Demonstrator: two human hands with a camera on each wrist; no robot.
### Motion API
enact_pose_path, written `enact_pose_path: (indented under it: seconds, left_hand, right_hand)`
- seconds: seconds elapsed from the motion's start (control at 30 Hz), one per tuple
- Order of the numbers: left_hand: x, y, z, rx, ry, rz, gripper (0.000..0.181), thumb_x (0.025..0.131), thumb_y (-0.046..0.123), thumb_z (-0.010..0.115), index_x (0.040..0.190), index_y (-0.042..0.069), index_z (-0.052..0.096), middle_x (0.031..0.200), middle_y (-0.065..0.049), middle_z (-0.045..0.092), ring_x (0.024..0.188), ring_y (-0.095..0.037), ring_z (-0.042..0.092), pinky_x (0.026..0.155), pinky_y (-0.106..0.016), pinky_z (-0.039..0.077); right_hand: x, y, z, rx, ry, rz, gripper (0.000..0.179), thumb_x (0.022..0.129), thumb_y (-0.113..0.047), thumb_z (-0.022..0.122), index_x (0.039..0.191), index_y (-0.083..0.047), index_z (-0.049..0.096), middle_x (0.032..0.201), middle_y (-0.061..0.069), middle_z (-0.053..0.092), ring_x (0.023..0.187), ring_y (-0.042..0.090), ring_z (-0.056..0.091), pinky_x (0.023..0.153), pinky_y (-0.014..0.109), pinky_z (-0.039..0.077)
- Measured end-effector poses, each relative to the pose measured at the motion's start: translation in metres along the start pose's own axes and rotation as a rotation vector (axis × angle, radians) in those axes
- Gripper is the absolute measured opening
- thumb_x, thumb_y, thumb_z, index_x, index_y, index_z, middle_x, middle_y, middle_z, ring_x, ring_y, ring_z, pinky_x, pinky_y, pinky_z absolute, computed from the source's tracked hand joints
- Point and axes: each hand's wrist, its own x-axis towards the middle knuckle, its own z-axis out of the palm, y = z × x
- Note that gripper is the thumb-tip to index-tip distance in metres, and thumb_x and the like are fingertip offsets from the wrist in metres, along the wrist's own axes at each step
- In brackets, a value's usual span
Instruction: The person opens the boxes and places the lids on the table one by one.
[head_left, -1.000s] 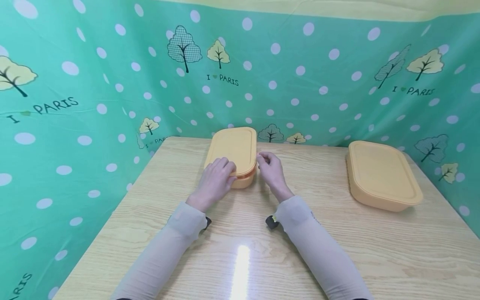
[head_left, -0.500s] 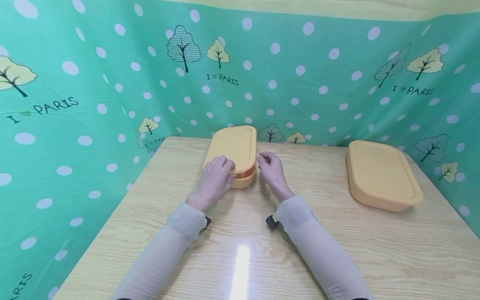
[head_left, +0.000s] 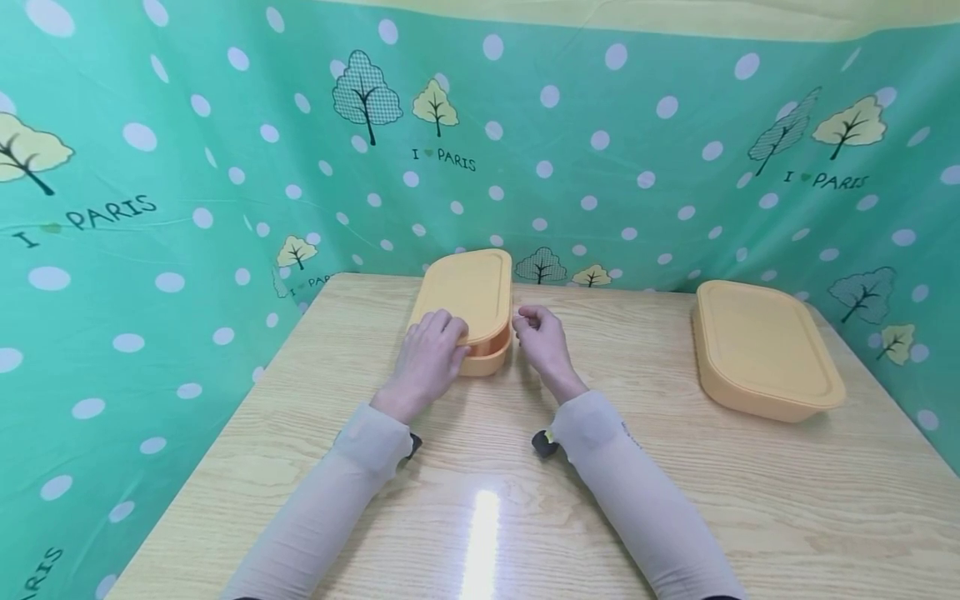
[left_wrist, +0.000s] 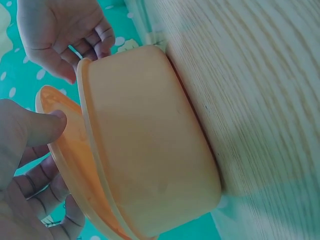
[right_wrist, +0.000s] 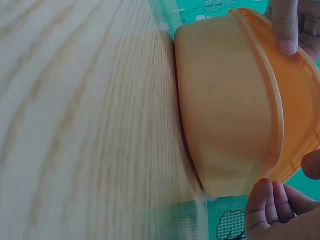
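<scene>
A pale orange lidded food container (head_left: 487, 364) stands at the back of the table, left of centre. Its lid (head_left: 467, 293) tilts up at the near side, leaving a gap above the rim. My left hand (head_left: 429, 354) pinches the lid's near edge; in the left wrist view the thumb (left_wrist: 56, 122) lies on its underside and the fingers lie outside. At the container's right side is my right hand (head_left: 546, 346), fingers bent. Its fingertips (right_wrist: 262, 187) are at the container's rim, apparently touching it, with the thumb apart. The container's contents are hidden.
A larger lidded container (head_left: 768, 354) of the same colour sits at the right of the wooden table (head_left: 630, 500). Green dotted cloth (head_left: 570, 150) hangs close behind the table and along its left side.
My left hand has raised the near edge of the lid, so the gap between lid and container has widened. The right hand has hardly moved.
</scene>
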Motion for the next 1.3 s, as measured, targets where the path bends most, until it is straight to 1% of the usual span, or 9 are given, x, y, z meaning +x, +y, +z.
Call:
enact_pose_path:
  seconds: [0.27, 0.43, 0.57, 0.8, 1.03, 1.3]
  left_hand:
    - [0.0003, 0.0007, -0.0021, -0.006, -0.002, -0.011, 0.022, 0.083, 0.012, 0.074, 0.098, 0.009, 0.058, 0.092, -0.003, 0.051, 0.084, -0.023, 0.048, 0.066, -0.033, 0.039]
    - [0.0006, 0.0000, -0.0019, -0.015, 0.015, -0.008, 0.022, 0.083, 0.012, 0.074, 0.098, 0.008, 0.058, 0.092, -0.003, 0.050, 0.083, -0.023, 0.048, 0.065, -0.033, 0.038]
    - [0.0014, 0.0000, -0.0024, -0.015, 0.027, -0.007, 0.022, 0.083, 0.012, 0.074, 0.096, 0.008, 0.057, 0.091, -0.004, 0.050, 0.082, -0.024, 0.048, 0.065, -0.034, 0.038]
    - [0.0018, 0.0009, -0.0032, -0.006, 0.023, -0.017, 0.021, 0.083, 0.013, 0.074, 0.096, 0.008, 0.057, 0.090, -0.004, 0.050, 0.082, -0.024, 0.048, 0.064, -0.033, 0.039]
    - [0.0017, 0.0007, -0.0029, -0.003, 0.018, -0.023, 0.021, 0.083, 0.012, 0.074, 0.096, 0.009, 0.057, 0.090, -0.004, 0.049, 0.082, -0.024, 0.048, 0.064, -0.033, 0.039]
    - [0.0018, -0.0003, -0.0027, -0.017, 0.032, -0.018, 0.022, 0.083, 0.012, 0.073, 0.100, 0.009, 0.058, 0.091, -0.004, 0.050, 0.083, -0.024, 0.049, 0.065, -0.034, 0.040]
  right_hand:
    - [0.0014, 0.0019, 0.0011, -0.019, -0.030, 0.018, 0.039, 0.095, -0.017, 0.053, 0.129, 0.001, 0.050, 0.108, 0.010, 0.058, 0.099, 0.023, 0.057, 0.083, 0.034, 0.051]
    - [0.0019, 0.0026, 0.0034, -0.027, -0.070, 0.040, 0.040, 0.095, -0.016, 0.053, 0.131, 0.001, 0.049, 0.113, 0.012, 0.056, 0.102, 0.024, 0.056, 0.087, 0.034, 0.050]
    - [0.0018, 0.0034, 0.0044, -0.030, -0.089, 0.036, 0.040, 0.094, -0.013, 0.055, 0.130, 0.002, 0.049, 0.114, 0.014, 0.056, 0.104, 0.025, 0.056, 0.089, 0.035, 0.049]
    - [0.0018, 0.0066, 0.0046, -0.058, -0.115, 0.042, 0.038, 0.091, -0.012, 0.056, 0.127, 0.001, 0.051, 0.114, 0.013, 0.056, 0.104, 0.025, 0.055, 0.090, 0.036, 0.048]
    - [0.0010, 0.0070, 0.0054, -0.077, -0.144, 0.050, 0.036, 0.093, -0.014, 0.053, 0.127, -0.001, 0.052, 0.115, 0.012, 0.056, 0.104, 0.024, 0.056, 0.089, 0.036, 0.049]
    - [0.0003, 0.0061, 0.0063, -0.055, -0.160, 0.049, 0.035, 0.094, -0.011, 0.051, 0.127, 0.000, 0.051, 0.116, 0.014, 0.056, 0.105, 0.025, 0.057, 0.090, 0.035, 0.049]
